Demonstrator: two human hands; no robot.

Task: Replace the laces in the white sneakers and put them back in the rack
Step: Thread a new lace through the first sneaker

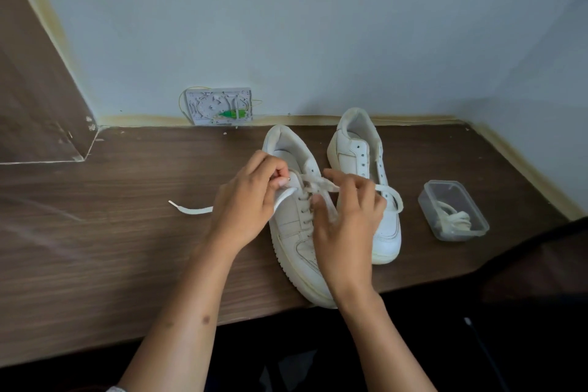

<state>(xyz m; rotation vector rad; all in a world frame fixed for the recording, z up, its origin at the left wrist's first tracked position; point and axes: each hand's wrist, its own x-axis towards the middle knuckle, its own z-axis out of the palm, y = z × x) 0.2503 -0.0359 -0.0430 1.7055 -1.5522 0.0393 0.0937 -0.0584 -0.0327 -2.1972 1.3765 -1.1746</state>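
On the brown wood-grain bench (127,232), the near white leather sneaker (296,232) is being laced.
Left hand (245,204) and right hand (346,216) each pinch the flat white lace (191,209); uneven pulling could leave 1 end short.

We have a single view, from a camera worn on the head, looking forward and steeply down over the near edge of a wooden table (95,232) toward the pale wall (286,25) behind it. It sits close: our forearms enter from the bottom edge, and both hands meet near the centre. The wide lens bends the table edges and wall lines outward.
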